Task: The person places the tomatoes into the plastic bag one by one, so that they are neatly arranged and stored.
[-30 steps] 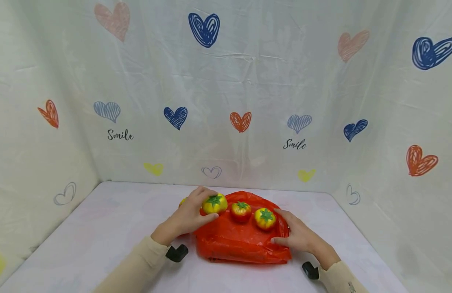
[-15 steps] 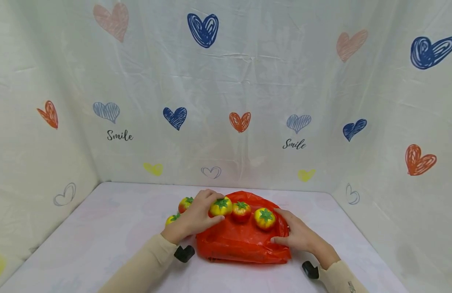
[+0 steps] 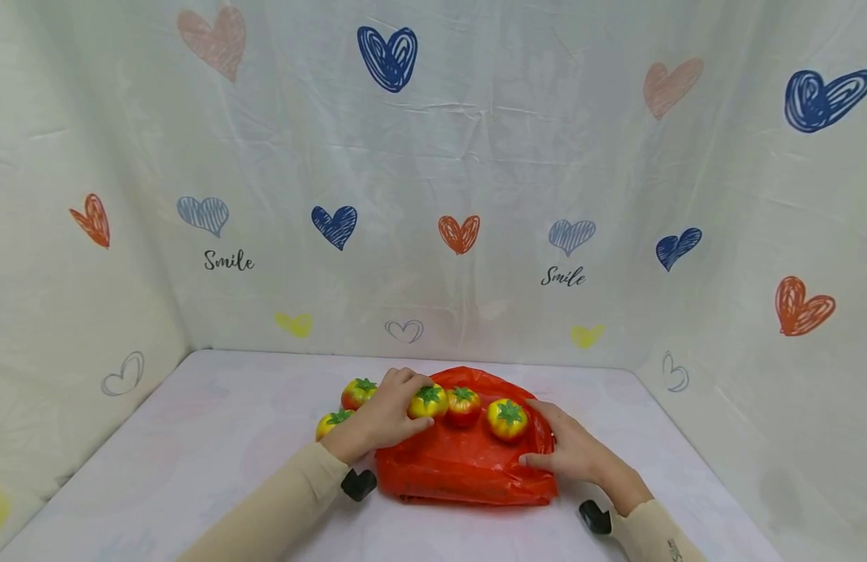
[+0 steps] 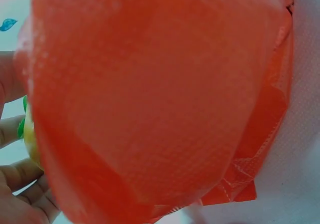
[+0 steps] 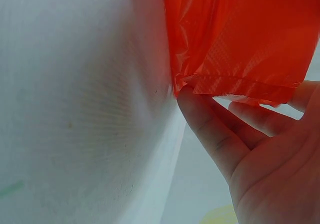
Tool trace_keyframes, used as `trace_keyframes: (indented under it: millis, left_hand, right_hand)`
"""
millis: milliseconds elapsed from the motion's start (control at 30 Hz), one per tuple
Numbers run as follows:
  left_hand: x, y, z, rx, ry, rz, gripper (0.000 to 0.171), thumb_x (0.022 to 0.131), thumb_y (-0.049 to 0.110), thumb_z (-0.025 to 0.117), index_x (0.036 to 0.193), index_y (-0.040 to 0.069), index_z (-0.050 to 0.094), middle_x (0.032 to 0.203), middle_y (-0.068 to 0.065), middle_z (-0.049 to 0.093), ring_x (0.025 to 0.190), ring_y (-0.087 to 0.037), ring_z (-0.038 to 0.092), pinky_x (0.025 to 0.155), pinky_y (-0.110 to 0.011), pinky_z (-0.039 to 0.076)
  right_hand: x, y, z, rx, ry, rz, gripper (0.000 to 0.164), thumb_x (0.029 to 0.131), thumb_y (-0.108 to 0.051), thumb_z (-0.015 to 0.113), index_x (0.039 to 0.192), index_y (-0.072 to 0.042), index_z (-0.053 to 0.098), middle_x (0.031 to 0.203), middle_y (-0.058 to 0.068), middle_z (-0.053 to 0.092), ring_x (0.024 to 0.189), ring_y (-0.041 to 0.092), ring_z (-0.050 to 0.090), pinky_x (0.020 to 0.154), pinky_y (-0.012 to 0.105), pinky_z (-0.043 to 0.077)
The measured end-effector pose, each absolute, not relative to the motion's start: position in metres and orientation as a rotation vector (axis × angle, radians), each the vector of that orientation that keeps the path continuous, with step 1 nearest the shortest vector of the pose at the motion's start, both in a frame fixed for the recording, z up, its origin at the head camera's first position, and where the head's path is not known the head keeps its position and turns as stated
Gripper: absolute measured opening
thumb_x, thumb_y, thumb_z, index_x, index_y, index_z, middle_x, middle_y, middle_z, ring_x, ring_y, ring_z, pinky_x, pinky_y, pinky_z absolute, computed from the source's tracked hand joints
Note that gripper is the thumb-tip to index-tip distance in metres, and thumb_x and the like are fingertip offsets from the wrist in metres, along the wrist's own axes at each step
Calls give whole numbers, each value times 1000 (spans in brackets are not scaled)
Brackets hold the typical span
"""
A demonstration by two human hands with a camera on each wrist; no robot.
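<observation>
In the head view, a red plastic bag (image 3: 468, 484) lies on the table with two red-and-yellow toy tomatoes on it: the middle tomato (image 3: 463, 407) and the right tomato (image 3: 507, 420). My left hand (image 3: 387, 414) grips a yellow toy tomato (image 3: 428, 402) over the bag's left part, close beside the middle one. Red plastic hides most of that tomato in the left wrist view. At the bag's right side, my right hand (image 3: 577, 449) holds its edge, thumb toward the front and fingers toward the back. The right wrist view shows those fingertips against the bag's edge (image 5: 240, 87).
Left of the left hand, two more toy tomatoes sit on the table: a rear tomato (image 3: 357, 393) and a front tomato (image 3: 332, 422), partly behind the wrist. A white table (image 3: 194, 445) extends around the bag. Heart-printed sheets (image 3: 433, 156) hang behind and at both sides.
My left hand has carried the yellow tomato rightward, close to the middle tomato. The two tomatoes at the left have come out from behind that hand. The right hand has stayed put.
</observation>
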State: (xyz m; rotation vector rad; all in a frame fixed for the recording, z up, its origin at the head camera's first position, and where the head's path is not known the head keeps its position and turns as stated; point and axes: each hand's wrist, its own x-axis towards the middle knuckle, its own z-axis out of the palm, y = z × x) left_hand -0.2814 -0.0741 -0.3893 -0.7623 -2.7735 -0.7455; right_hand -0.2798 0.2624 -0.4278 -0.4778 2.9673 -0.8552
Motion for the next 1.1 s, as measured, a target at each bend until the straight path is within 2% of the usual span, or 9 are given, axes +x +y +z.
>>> trace_keyframes:
  millis: [567,1100]
  left_hand:
    - [-302,-72,-394,-673,-2895,-746,47,78,31,78,118,20,58,116,-3,50,108,-22,42,89,-41,48]
    - [-312,-66,-394,-683,-2954,-622,49,78,32,78,120,17,57,114,-4,50,107,-22,43,90,-40,48]
  right_hand:
    - [-280,261,-425,-479,2958,-835,96,68,-49,79,147,-18,33,145,9,39,130,34,39,97,61,38]
    - [-279,262,-426,-502,2967,-837,94,69,-49,79,146,-17,34,144,8,40,130,33,38,98,60,38]
